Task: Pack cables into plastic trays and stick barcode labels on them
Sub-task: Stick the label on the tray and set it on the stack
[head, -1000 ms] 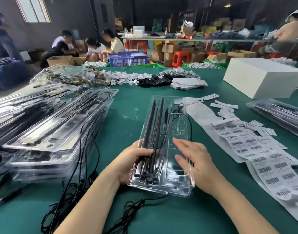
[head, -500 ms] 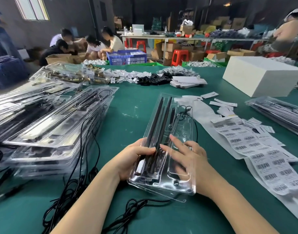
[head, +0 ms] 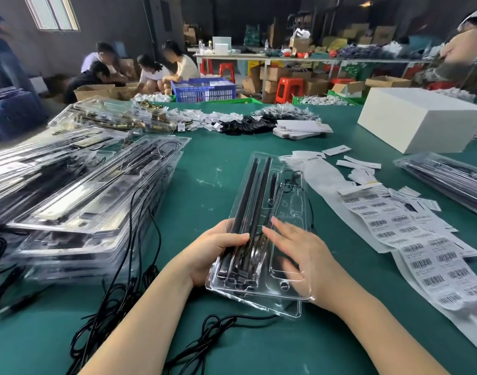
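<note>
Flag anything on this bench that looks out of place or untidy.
Loose black cables trail in tangles across the green table, out from under the clear tray. Torn white label scraps lie scattered beside the barcode label sheet. No visible damage.

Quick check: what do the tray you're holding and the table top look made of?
The clear moulded tray looks like thin glossy plastic: see-through, with glare along its ridges. The green table top seems matte, perhaps a mat or felt; it shows no shine.

2 bare forearms, left hand (head: 213,253) and right hand (head: 299,255) ungloved, sleeveless, ringless.
</note>
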Tool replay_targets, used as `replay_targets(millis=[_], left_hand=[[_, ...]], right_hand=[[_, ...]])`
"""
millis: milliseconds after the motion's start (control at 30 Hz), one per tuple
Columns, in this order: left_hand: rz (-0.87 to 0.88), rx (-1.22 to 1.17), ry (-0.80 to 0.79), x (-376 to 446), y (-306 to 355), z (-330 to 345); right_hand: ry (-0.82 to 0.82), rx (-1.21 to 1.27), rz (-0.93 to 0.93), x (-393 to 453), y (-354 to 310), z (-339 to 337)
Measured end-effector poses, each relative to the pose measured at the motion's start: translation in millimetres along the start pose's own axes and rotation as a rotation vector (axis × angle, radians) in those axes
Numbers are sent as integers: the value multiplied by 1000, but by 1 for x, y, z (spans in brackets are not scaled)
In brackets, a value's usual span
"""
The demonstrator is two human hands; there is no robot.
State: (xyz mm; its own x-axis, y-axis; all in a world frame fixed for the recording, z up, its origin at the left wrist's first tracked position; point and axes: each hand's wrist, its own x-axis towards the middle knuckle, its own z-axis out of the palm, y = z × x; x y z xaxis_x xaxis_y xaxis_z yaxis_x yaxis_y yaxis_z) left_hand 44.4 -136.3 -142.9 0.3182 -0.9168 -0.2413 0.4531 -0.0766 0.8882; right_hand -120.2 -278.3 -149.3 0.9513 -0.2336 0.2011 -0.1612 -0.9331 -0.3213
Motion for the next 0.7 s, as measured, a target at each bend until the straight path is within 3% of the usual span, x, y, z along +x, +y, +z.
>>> replay_targets(millis=[133, 233, 433, 500, 567, 700], left_hand=[[4, -5, 12, 0, 0, 1], [7, -43, 8, 0, 0, 2], [27, -51, 87, 2, -3, 0], [21, -26, 120, 2, -4, -2], [21, 21, 128, 2, -4, -4], [-8, 20, 60, 0, -4, -4]], right_hand=[[1, 52, 26, 3, 1, 3], [75, 295, 93, 0, 0, 4], [524, 815, 404, -2, -6, 3], [611, 1088, 518, 1, -10, 3], [632, 1341, 591, 3, -11, -1], [502, 1270, 633, 3, -4, -6]])
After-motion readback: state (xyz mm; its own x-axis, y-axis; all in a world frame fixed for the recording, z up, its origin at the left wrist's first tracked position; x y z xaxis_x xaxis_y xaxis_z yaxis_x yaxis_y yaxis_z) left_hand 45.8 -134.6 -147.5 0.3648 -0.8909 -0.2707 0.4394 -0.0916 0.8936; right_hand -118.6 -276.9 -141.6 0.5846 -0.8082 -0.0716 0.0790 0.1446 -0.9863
